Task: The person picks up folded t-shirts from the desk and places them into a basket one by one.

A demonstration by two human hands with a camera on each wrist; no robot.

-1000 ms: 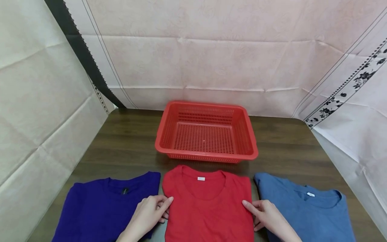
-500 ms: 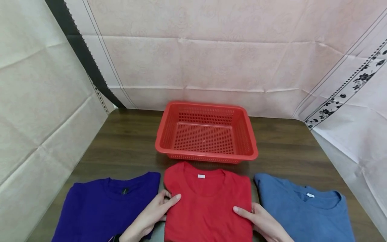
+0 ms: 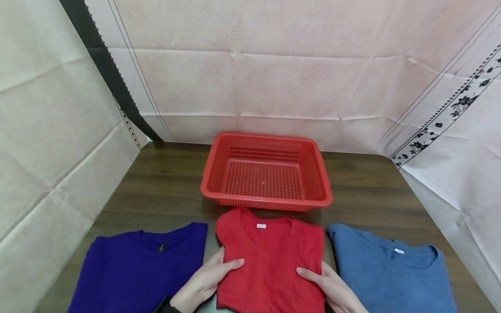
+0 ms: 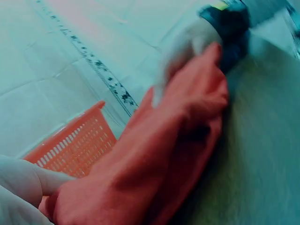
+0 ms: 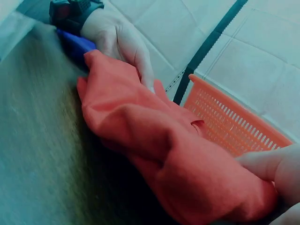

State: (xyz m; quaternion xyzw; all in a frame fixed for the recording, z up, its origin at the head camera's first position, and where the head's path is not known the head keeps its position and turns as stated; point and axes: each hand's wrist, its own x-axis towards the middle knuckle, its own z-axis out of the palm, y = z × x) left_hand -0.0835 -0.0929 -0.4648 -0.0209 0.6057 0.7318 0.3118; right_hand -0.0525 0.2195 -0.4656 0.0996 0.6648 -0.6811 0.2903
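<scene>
A folded red T-shirt (image 3: 270, 265) with a white neck label is held by its two sides. My left hand (image 3: 209, 278) grips its left side, thumb on top and fingers underneath. On the opposite side my right hand (image 3: 332, 287) grips it the same way. The wrist views show the red cloth (image 5: 140, 126) sagging in folds between the hands, raised off the tabletop with dark shadow below. Its collar end overlaps the near rim of a red plastic basket (image 3: 266, 202) in the head view. The fingers under the cloth are hidden.
A folded purple-blue T-shirt (image 3: 133, 274) lies on the left and a folded steel-blue T-shirt (image 3: 395, 282) on the right. The basket stands at the back of the wooden table (image 3: 168, 187), before a pale cloth backdrop (image 3: 274, 82).
Both hands have slid inward from the shirt's edges, thumbs now further over the cloth. The red T-shirt has been raised and drawn narrower, its collar shifting slightly toward the basket.
</scene>
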